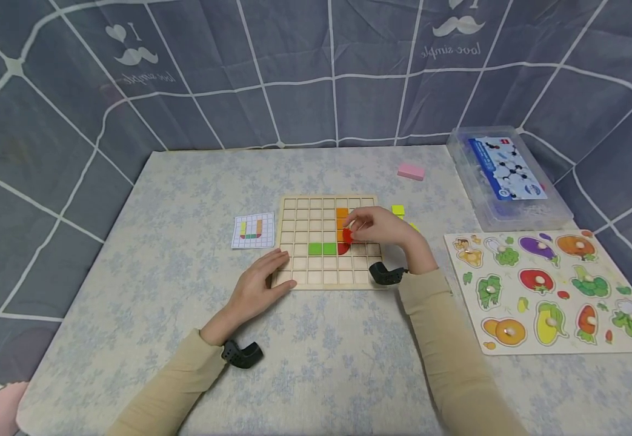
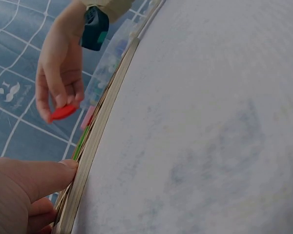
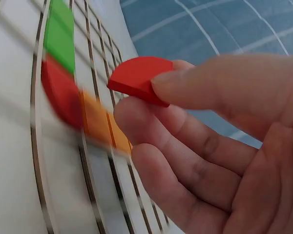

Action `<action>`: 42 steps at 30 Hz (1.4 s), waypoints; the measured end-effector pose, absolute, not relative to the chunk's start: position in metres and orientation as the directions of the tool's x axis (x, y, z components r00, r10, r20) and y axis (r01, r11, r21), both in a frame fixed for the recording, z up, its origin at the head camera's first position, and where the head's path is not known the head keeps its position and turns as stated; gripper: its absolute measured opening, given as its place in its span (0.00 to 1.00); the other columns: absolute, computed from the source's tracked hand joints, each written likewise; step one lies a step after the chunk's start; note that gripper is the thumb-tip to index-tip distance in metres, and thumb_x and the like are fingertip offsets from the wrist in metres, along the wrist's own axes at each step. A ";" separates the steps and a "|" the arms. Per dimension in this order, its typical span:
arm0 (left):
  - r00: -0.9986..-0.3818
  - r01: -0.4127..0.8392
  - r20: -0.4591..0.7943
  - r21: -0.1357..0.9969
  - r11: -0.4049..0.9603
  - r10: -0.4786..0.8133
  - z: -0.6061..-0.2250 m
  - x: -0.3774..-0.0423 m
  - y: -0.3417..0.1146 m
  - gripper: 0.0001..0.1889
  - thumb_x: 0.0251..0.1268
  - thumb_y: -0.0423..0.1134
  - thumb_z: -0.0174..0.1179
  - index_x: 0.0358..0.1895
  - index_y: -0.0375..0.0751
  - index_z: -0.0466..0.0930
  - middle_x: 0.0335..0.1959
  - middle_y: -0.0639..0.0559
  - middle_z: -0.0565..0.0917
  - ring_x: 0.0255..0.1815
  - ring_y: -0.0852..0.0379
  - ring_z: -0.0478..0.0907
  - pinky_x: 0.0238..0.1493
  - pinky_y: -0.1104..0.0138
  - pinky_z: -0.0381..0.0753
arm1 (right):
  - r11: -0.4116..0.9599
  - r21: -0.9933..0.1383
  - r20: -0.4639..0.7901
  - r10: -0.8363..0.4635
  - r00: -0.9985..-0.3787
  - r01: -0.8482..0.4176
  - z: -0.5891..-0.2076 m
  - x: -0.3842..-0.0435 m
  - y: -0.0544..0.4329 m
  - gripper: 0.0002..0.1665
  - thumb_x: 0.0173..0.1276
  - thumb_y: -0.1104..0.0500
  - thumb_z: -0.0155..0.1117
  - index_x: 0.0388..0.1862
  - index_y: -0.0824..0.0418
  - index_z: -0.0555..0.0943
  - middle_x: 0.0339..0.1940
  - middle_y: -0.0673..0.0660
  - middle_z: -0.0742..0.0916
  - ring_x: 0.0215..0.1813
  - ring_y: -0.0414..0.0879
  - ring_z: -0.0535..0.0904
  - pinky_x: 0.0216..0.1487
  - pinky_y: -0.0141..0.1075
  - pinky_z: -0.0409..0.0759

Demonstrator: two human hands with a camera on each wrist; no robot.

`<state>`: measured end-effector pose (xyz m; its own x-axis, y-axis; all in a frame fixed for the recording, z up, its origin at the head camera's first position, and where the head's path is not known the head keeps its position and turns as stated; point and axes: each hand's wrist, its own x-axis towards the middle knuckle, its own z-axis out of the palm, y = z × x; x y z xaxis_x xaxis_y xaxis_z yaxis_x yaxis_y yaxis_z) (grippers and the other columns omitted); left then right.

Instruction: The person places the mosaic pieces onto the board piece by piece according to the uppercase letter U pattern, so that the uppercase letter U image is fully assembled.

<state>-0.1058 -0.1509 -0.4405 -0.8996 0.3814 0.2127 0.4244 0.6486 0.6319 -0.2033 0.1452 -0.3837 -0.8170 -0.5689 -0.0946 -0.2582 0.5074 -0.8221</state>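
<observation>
My right hand [image 1: 378,227] is above the wooden grid board [image 1: 300,224], pinching a red quarter-circle tile [image 3: 139,77] between thumb and fingers. On the board, two green square tiles [image 1: 322,249] lie in a row. Beside them sits another red quarter-circle tile [image 1: 343,249], with a column of orange square tiles [image 1: 342,214] running up from it. My left hand [image 1: 258,283] rests at the board's front left corner, its fingers extended along the left side. In the left wrist view its thumb [image 2: 53,176] touches the board's edge.
A pattern card [image 1: 252,230] lies left of the board. Yellow blocks [image 1: 398,210] sit right of it, partly behind my right hand, and a pink block [image 1: 411,172] lies farther back. A clear plastic box [image 1: 512,181] and a vegetable puzzle board [image 1: 555,297] occupy the right side.
</observation>
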 end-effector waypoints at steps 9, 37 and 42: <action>-0.900 0.425 0.213 0.621 0.658 0.381 -0.442 -0.107 -0.151 0.31 0.59 0.44 0.65 0.63 0.31 0.71 0.65 0.39 0.70 0.68 0.45 0.62 0.66 0.52 0.64 | 0.533 -0.793 -0.109 -0.601 -0.792 -0.295 -0.386 -0.214 0.098 0.12 0.65 0.65 0.60 0.46 0.62 0.83 0.41 0.57 0.85 0.45 0.49 0.79 0.46 0.40 0.79; -0.900 0.426 0.218 0.628 0.651 0.378 -0.439 -0.106 -0.152 0.31 0.58 0.44 0.65 0.62 0.31 0.72 0.64 0.39 0.70 0.68 0.45 0.63 0.66 0.52 0.63 | 0.624 -0.731 -0.201 -0.585 -0.786 -0.277 -0.401 -0.209 0.047 0.08 0.64 0.62 0.63 0.41 0.59 0.86 0.36 0.51 0.86 0.39 0.43 0.79 0.43 0.33 0.77; -0.899 0.427 0.217 0.626 0.652 0.380 -0.440 -0.107 -0.152 0.31 0.58 0.45 0.65 0.62 0.30 0.72 0.64 0.39 0.70 0.68 0.45 0.62 0.67 0.52 0.63 | 0.596 -0.748 -0.187 -0.611 -0.770 -0.291 -0.400 -0.210 0.049 0.09 0.63 0.63 0.65 0.42 0.61 0.85 0.35 0.52 0.85 0.39 0.43 0.79 0.43 0.31 0.78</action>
<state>-0.1069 -0.1523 -0.4398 -0.8991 0.3801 0.2172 0.4271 0.6522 0.6263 -0.2097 0.0485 -0.4004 -0.7696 -0.6106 -0.1869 -0.2911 0.5960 -0.7484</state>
